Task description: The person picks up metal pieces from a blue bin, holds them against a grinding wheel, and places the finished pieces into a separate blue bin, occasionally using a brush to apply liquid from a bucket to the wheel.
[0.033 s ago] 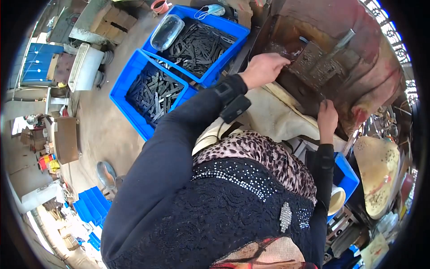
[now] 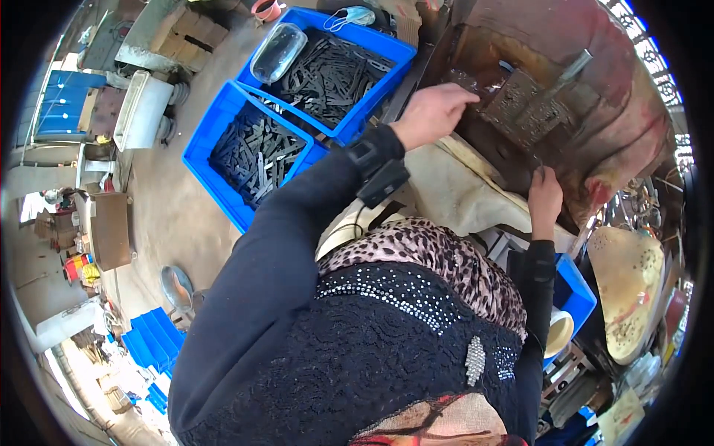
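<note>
Left grip [image 2: 437, 113] near brown block [image 2: 523, 105]

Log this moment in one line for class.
left hand: beside brown block, grip unclear | right hand: near block, grip unclear | blue bins: holding dark strips

Sleeves [image 2: 256, 271]: plain black, wrist-length.
Left wrist: I see a black strap [image 2: 370, 154], boxy black module [image 2: 384, 186], thin dark cable [image 2: 358, 217].
Top [image 2: 327, 364]: black lace, pale studs [image 2: 405, 305], silvery diamond-shaped ornament [image 2: 474, 360].
Lower cloth [image 2: 416, 247]: pinkish leopard print, I'd say.
</note>
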The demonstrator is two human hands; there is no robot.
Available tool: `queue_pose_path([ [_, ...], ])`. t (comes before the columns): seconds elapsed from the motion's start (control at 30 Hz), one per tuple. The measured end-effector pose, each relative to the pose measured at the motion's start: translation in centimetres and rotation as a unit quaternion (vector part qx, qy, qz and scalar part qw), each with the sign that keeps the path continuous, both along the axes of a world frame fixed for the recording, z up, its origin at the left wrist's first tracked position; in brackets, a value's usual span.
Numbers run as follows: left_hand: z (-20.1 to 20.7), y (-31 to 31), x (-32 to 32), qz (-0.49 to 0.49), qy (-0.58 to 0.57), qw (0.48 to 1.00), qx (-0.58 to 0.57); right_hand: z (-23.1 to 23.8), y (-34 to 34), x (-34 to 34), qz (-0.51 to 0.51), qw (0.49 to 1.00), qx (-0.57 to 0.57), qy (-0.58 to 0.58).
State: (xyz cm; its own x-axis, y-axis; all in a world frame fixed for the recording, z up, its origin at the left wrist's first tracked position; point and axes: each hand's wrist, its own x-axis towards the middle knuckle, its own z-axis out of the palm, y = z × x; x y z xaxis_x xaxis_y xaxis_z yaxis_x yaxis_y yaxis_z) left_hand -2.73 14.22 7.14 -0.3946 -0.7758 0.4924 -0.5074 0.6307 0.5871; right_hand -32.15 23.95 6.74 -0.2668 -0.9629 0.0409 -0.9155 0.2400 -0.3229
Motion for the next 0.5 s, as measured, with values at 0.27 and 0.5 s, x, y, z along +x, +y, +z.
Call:
queue_pose_path([
  [0.27, 1.3, 1.7, 15.7, 0.238, 0.088, 0.967, 0.017, 0.9, -1.1, 1.3, 0.000, 0.999, 0.049, 0.014],
  [0.5, 2.2, 6.4, 18.6, 0.385, -0.019, 0.922, 0.037, 0.6, 1.6, -3.1, 0.034, 0.999, 0.008, -0.029],
])
